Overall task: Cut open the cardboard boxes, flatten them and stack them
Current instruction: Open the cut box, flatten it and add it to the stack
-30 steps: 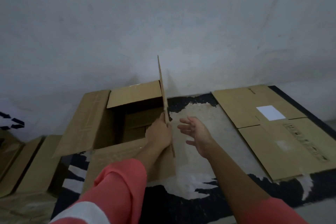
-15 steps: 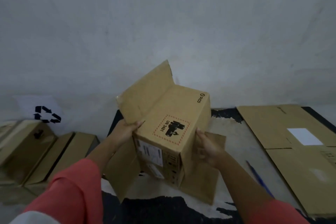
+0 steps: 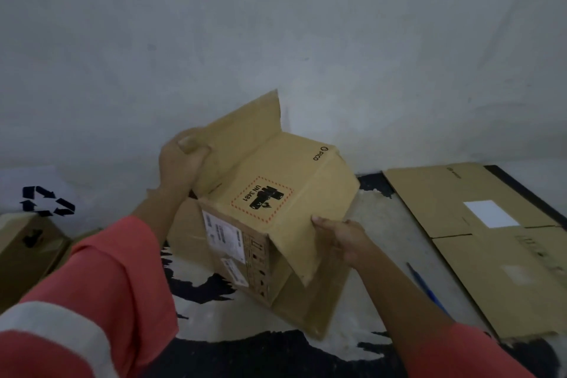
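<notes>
Head view: the cardboard box (image 3: 291, 169) sits in the middle, tipped on one edge on the patchy floor (image 3: 383, 218), with flaps splayed open at both ends. I've got the left hand (image 3: 179, 166) curled round the corner of the far flap (image 3: 242, 138), thumb over the edge. The right hand (image 3: 343, 239) is pinching the near flap (image 3: 294, 242), thumb on top, fingers tucked under. Both are clamped on cardboard, nothing loose.

My read is that it's light, stiff across the panels but floppy at the creases, so the flaps will bend before the body moves. Better purchase would be on the body's corners or along a fold line, pushing opposite corners together to collapse it. The surface looks dry and matte, unlikely to slip, though the edges may crumple if squeezed.

Just right of the box lies a thin blue tool (image 3: 428, 288), cutter or pen I cannot tell. Beyond it is the flattened cardboard (image 3: 475, 224), the stack to aim for. Off left, more boxes (image 3: 27, 245) wait below a recycling sign (image 3: 46, 201).
</notes>
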